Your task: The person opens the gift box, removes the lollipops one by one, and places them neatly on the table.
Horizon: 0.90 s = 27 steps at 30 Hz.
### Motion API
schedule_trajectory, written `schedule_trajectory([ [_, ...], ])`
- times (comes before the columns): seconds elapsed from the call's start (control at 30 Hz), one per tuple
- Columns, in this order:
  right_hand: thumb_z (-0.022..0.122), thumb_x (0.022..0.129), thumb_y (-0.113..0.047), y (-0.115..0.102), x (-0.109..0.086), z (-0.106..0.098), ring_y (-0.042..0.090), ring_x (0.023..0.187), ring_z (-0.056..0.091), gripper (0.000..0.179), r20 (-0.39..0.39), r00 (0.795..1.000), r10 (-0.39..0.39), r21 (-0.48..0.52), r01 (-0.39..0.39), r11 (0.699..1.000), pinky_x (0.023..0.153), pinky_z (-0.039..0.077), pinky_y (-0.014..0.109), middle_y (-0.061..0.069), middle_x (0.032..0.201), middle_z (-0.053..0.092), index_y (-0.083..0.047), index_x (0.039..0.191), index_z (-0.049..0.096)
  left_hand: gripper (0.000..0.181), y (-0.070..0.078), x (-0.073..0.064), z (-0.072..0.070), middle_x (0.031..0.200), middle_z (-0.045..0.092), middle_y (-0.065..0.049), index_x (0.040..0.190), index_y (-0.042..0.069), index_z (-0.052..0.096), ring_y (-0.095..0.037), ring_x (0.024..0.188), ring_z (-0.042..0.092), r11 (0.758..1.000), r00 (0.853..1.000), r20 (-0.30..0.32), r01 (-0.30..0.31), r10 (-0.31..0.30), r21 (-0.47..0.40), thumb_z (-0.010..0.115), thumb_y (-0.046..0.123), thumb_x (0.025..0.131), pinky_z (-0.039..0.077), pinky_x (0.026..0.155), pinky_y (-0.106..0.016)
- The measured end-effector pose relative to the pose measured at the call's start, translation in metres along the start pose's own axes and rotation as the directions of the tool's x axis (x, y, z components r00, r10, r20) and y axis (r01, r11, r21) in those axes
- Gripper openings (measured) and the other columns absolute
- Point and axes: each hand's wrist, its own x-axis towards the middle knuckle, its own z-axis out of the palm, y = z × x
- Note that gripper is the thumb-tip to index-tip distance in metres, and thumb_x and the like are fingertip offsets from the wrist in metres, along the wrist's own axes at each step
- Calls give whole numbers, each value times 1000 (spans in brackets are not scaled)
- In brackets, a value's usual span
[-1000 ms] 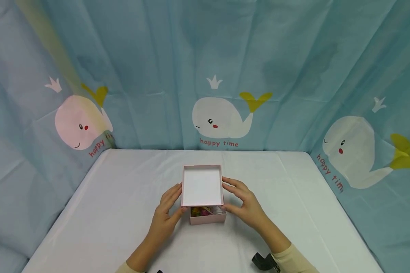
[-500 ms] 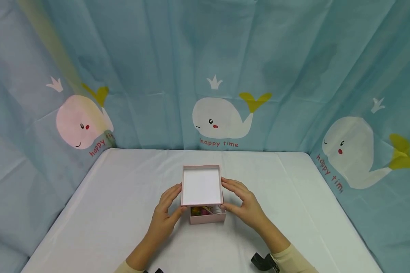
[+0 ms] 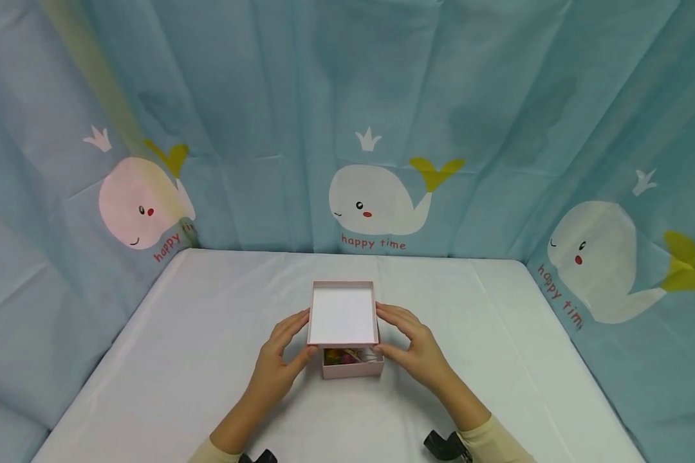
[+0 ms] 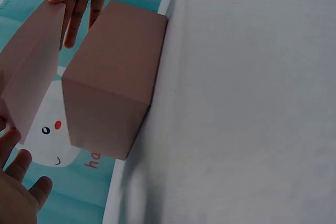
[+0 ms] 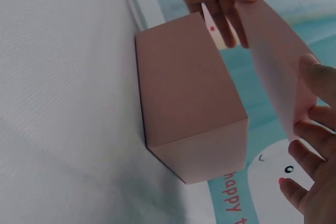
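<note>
A pink box lid (image 3: 343,314) with a white inside is held tilted above a pink box (image 3: 353,371), its inside facing the head camera. My left hand (image 3: 277,360) grips the lid's left edge between thumb and fingers. At the opposite edge, my right hand (image 3: 412,347) pinches the lid the same way. Through the gap under the lid, small yellow, dark red and clear items (image 3: 347,356) show in the box; their kind cannot be made out. Both wrist views show the lid (image 4: 31,66) raised apart from the box (image 5: 189,87), which stands on the table.
A white cloth covers the table (image 3: 208,360). Blue curtains (image 3: 255,128) with printed whales hang at the back and both sides. Black devices (image 3: 446,445) sit at the wrists, near the sleeves.
Hands, lid and box stay nearly as they were. The head view has shifted very slightly.
</note>
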Motion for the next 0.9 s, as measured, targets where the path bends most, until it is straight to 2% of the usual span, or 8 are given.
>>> schedule_trajectory([
  [0.13, 86, 83, -18, -1, 2, 2, 26, 140, 51, 66, 16, 1000, 21, 1, -21, 1000, 117, 43, 28, 4, 148, 58, -10, 143, 60, 66, 1, 2, -8, 154, 50, 6, 152, 23, 50, -17, 144, 43, 999, 999, 24, 42, -42, 26, 79, 21, 92, 43, 117, -37],
  [0.27, 84, 86, -24, -6, 7, 4, 23, 141, 51, 64, 40, 998, 38, 6, -38, 999, 115, 47, 39, 0, 149, 58, -12, 144, 60, 64, 0, 2, -18, 153, 52, 5, 151, 22, 53, -19, 143, 45, 997, 998, 32, 49, -51, 55, 79, 24, 92, 47, 112, -50],
  [0.37, 83, 87, -25, -9, 10, 8, 22, 141, 50, 64, 66, 997, 42, 14, -43, 999, 114, 48, 41, 0, 150, 57, -12, 145, 60, 63, -1, 1, -26, 152, 53, 4, 149, 23, 55, -19, 142, 46, 996, 998, 30, 52, -54, 74, 80, 26, 91, 48, 112, -43],
  [0.5, 84, 86, -23, -13, 14, 15, 20, 141, 50, 65, 98, 994, 48, 30, -51, 998, 115, 47, 42, 1, 150, 57, -11, 145, 59, 64, -1, -1, -40, 151, 53, 6, 147, 27, 56, -17, 142, 45, 994, 996, 36, 74, -77, 81, 82, 27, 89, 40, 113, -19],
  [0.6, 86, 84, -21, -16, 16, 22, 18, 140, 50, 66, 115, 992, 60, 36, -65, 997, 117, 44, 41, -1, 149, 58, -12, 144, 60, 64, -2, -3, -50, 149, 54, 8, 145, 27, 58, -16, 142, 46, 992, 995, 37, 86, -90, 88, 84, 26, 87, 33, 110, -7],
  [0.73, 87, 83, -22, -21, 19, 33, 16, 138, 52, 68, 123, 991, 49, 28, -53, 998, 118, 43, 40, -2, 148, 59, -11, 144, 61, 64, -4, -7, -64, 148, 57, 5, 144, 26, 59, -15, 140, 47, 991, 995, 31, 87, -91, 98, 86, 25, 85, 31, 108, -3],
  [0.9, 86, 83, -28, -28, 25, 49, 15, 136, 54, 69, 127, 991, 50, 14, -53, 999, 114, 48, 41, -3, 148, 59, -12, 144, 60, 65, -9, -12, -80, 148, 57, 1, 144, 25, 60, -9, 140, 46, 988, 994, 23, 106, -109, 116, 86, 25, 85, 30, 107, -1],
])
